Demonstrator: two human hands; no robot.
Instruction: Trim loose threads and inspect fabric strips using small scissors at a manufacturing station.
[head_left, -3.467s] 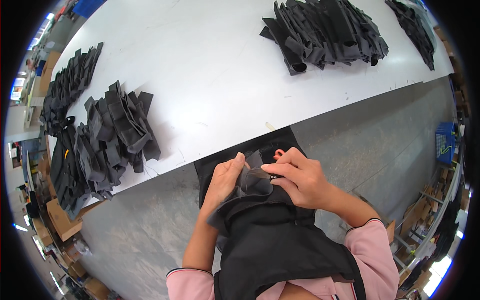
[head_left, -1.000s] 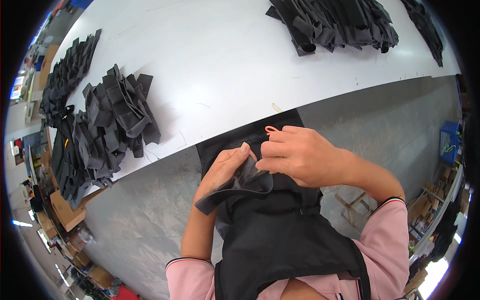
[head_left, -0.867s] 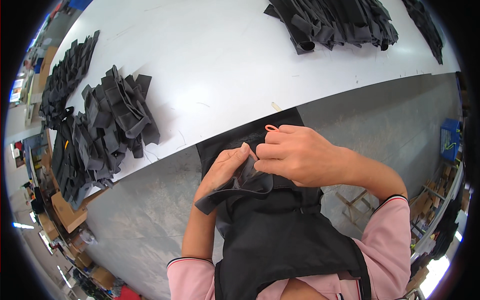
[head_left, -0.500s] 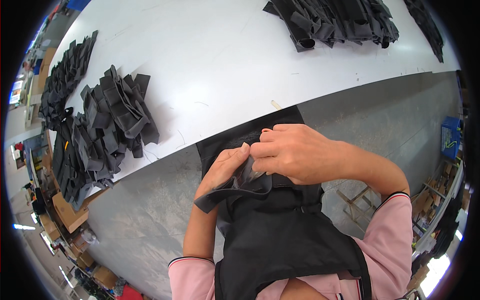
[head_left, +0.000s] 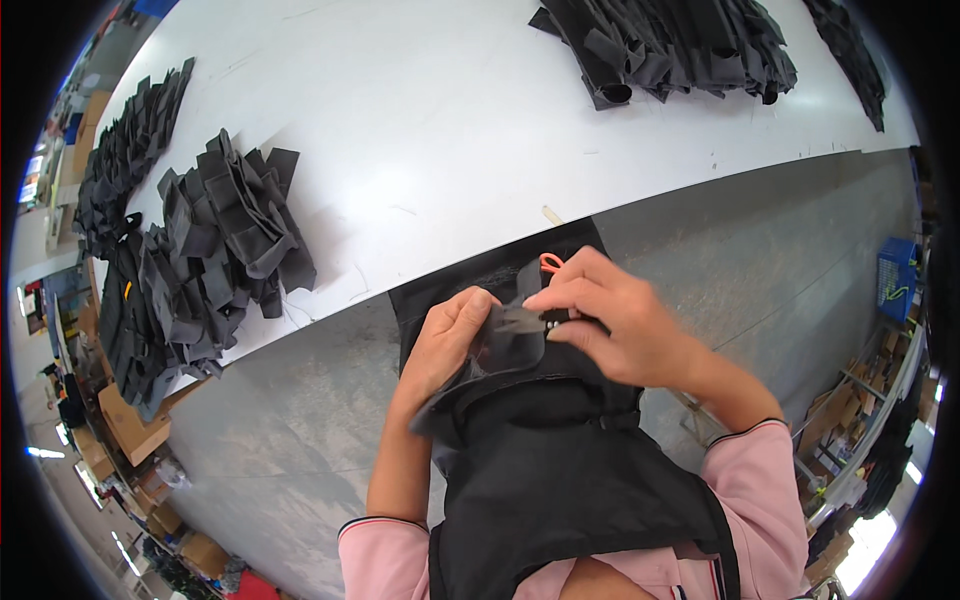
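Both hands meet just below the near edge of the white tabletop (head_left: 430, 120), working on a black fabric piece (head_left: 500, 345) held against the person's dark apron. The left hand (head_left: 445, 340) grips the fabric's left side with its fingers (head_left: 478, 302) curled and pressed onto the cloth; the right hand (head_left: 615, 320) pinches the upper edge of the same piece, thumb and forefinger closed together at a small dark buckle-like part. A small orange loop (head_left: 550, 262) shows just above the right fingers, touching the fabric's top. Compared with half a second ago, the right hand has slid a little to the right and the orange loop, then hidden under it, is uncovered again; the left hand has stayed put. The fabric looks soft, matte and woven, folded into a flap with a rounded lower edge. Well apart to the left of the fingers lies a pile of dark strap pieces (head_left: 215, 250), limp and flat; another pile (head_left: 665, 45) sits far above the fingers on the tabletop.
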